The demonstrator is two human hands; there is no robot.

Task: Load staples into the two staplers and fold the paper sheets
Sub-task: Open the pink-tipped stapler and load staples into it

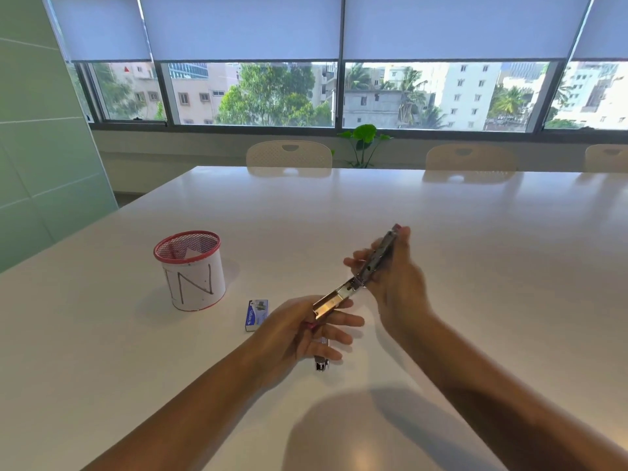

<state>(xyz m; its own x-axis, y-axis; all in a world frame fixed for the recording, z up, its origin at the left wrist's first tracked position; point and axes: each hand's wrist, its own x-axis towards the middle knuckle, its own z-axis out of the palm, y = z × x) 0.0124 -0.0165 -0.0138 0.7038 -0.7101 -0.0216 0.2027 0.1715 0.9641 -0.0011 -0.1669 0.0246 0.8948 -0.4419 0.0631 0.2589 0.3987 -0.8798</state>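
- The stapler is swung wide open and held in the air above the white bench, in front of the person and right of centre.
- Its long axis runs on a diagonal: the near end sits low and to the left, the far end rises up and to the right, away from the person.
- The near half is a bright metal channel, open side up; the far half is a darker metal arm with a small red tip at its top end. The two halves meet at a hinge about midway between the hands.
- The left hand grips the near end from below, thumb against the metal channel, the other fingers stretched out to the right beneath it. A bit of red shows in its palm.
- The right hand grips the far half, fingers wrapped behind the arm and fingertips showing on its left side.
- Under the left hand, a small silvery metal part lies on the bench; what it belongs to cannot be told.
- A blue staple box lies flat on the bench just left of the left hand.
- Farther left stands a red mesh cup wrapped in white paper marked "IN", with folded paper inside.
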